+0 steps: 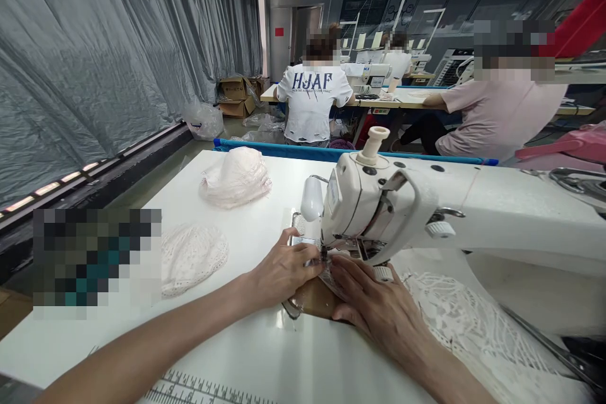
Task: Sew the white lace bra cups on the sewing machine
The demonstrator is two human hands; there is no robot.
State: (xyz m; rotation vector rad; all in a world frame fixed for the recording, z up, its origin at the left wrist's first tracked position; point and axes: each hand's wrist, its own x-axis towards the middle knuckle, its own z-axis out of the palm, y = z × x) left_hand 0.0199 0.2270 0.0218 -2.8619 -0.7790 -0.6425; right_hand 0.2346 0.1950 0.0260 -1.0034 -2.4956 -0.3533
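Observation:
A white sewing machine stands over the white table. My left hand is just left of the needle, its thumb and forefinger closed at the edge of a small white lace piece. My right hand lies palm down on that piece, fingers stretched out and thumb apart, beneath the machine head. Part of the lace is hidden under the fingers. A brown, shiny panel shows in the table below both hands. More white lace fabric spreads to the right of my right hand, under the machine arm.
Two white lace pieces, one bunched and one flat, lie on the left of the table. A printed ruler runs along the front. Dark scissors lie at right. Several people sit ahead beyond a blue bar.

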